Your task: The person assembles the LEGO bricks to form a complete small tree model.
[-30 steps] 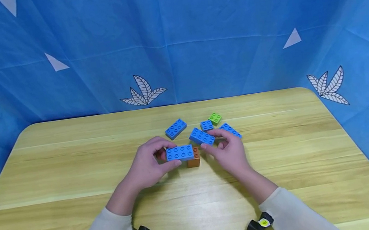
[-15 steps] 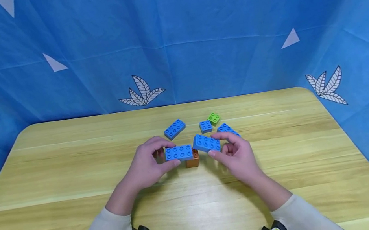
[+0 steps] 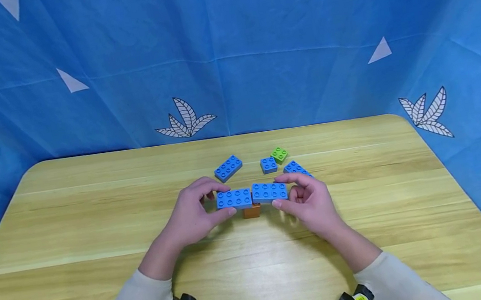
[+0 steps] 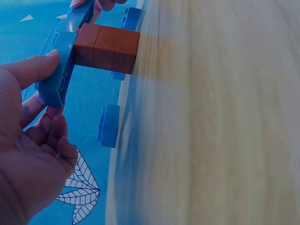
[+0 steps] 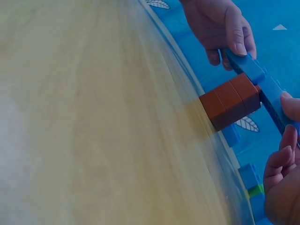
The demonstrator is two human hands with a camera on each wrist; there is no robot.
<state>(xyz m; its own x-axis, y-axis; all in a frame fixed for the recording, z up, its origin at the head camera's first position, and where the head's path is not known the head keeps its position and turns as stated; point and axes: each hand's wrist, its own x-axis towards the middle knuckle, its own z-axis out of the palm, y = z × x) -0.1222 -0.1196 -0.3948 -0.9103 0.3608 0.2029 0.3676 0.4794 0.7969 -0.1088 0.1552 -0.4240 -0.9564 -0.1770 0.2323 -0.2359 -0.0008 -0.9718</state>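
Note:
A stack of brown toy bricks (image 3: 252,212) stands on the table, three high in the left wrist view. My left hand (image 3: 196,213) pinches a long blue brick (image 3: 234,199) between thumb and fingers; its inner end lies over the stack's top. With thumb and index finger, my right hand (image 3: 309,204) pinches a second long blue brick (image 3: 269,192). That brick is level, end to end with the first, its inner end at the stack's top. Whether it is pressed down on the studs I cannot tell. Both outer ends overhang the table.
Behind the hands lie a long blue brick (image 3: 228,168), a small blue brick (image 3: 269,165), a small green brick (image 3: 279,154) and another long blue brick (image 3: 296,167), partly hidden by the right hand. A blue cloth (image 3: 223,95) hangs beyond the table's far edge.
My right hand has brought its blue brick right and toward me, then turned it from slanted to nearly in line with the left one. My left hand has stayed in place.

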